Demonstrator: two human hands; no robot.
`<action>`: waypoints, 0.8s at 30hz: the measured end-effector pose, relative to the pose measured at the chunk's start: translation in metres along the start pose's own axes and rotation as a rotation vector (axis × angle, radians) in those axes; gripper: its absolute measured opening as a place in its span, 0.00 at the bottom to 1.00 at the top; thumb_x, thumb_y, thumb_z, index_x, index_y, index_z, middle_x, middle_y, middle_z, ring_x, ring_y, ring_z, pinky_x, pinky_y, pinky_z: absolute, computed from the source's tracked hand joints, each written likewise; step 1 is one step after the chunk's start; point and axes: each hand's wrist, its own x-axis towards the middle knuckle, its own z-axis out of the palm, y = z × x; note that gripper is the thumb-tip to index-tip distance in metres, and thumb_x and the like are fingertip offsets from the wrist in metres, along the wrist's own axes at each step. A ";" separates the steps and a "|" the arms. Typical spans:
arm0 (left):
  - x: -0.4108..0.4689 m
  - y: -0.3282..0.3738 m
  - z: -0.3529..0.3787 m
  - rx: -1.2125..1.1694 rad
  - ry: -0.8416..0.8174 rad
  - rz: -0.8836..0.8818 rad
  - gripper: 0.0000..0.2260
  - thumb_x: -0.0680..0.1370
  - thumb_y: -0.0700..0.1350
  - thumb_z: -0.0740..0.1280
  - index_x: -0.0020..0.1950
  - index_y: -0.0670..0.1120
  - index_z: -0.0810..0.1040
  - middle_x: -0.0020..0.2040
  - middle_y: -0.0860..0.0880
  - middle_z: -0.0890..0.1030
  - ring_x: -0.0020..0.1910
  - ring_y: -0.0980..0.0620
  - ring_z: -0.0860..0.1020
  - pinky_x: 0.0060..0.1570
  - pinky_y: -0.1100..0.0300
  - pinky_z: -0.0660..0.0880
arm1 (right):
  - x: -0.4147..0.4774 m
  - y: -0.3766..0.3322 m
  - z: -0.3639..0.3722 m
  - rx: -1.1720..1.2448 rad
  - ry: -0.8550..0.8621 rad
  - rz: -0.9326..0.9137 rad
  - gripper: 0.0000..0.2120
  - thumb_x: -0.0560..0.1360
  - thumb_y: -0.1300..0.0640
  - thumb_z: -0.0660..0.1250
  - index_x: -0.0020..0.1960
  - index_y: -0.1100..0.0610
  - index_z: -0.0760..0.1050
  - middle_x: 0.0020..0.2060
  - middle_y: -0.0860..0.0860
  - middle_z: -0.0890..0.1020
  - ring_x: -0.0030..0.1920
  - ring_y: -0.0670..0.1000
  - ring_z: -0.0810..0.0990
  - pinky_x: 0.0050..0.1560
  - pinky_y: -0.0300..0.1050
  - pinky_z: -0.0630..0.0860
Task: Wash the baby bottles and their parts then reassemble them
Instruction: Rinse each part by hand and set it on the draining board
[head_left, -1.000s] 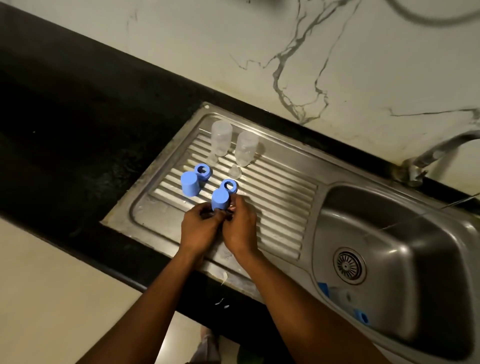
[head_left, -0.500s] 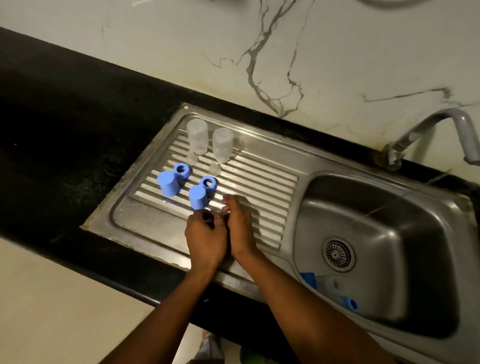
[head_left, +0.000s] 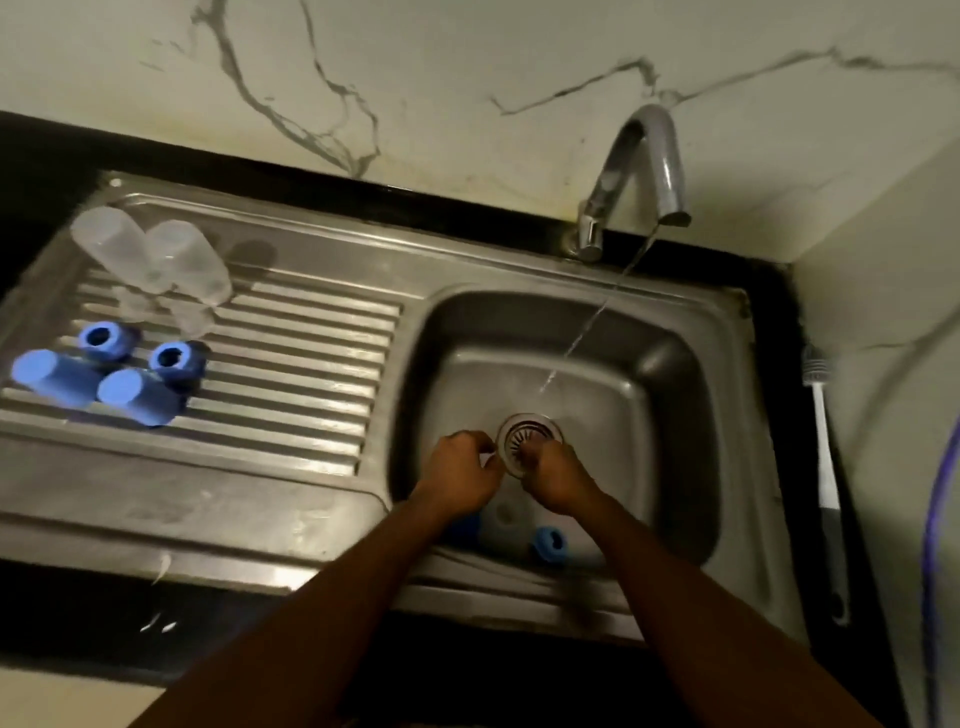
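Beside the drain (head_left: 530, 441), the left hand (head_left: 462, 467) and right hand (head_left: 558, 480) sit with fingers curled; whether they grasp anything cannot be told. 1 blue ring (head_left: 549, 543) lies nearside of the drain, between the wrists.

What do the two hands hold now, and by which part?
Cannot be told. The left hand and right hand curl near the drain; blur hides anything in them.

bright blue on the outer cap (head_left: 49, 375), the inner cap (head_left: 136, 396), the left ring (head_left: 100, 336) and the right ring (head_left: 174, 357); same blue on the basin ring (head_left: 548, 543). frosted clear for the bottles (head_left: 111, 249). dull grey steel, ribbed in parallel stripes, across the drainboard (head_left: 311, 353). black for the counter (head_left: 62, 613). off-white with grey veins on the wall (head_left: 467, 62).
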 end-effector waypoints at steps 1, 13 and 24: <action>0.002 0.000 0.009 0.041 -0.028 -0.039 0.15 0.79 0.47 0.68 0.64 0.43 0.81 0.59 0.44 0.83 0.56 0.47 0.82 0.55 0.60 0.76 | -0.002 0.011 -0.002 -0.064 -0.083 0.051 0.15 0.73 0.64 0.70 0.60 0.60 0.78 0.56 0.58 0.81 0.56 0.57 0.80 0.48 0.42 0.74; 0.005 -0.002 0.047 0.134 -0.032 -0.324 0.17 0.74 0.38 0.70 0.63 0.44 0.81 0.61 0.43 0.82 0.61 0.46 0.80 0.65 0.56 0.74 | -0.001 0.046 0.030 -0.074 -0.195 -0.136 0.35 0.67 0.47 0.79 0.68 0.55 0.71 0.63 0.55 0.76 0.62 0.57 0.75 0.61 0.50 0.75; 0.030 0.008 0.039 -0.045 0.199 -0.305 0.08 0.81 0.44 0.64 0.50 0.44 0.83 0.49 0.43 0.85 0.50 0.44 0.83 0.46 0.62 0.72 | -0.002 0.019 0.009 0.381 -0.008 -0.259 0.14 0.67 0.53 0.74 0.51 0.51 0.78 0.46 0.48 0.83 0.46 0.48 0.81 0.45 0.45 0.79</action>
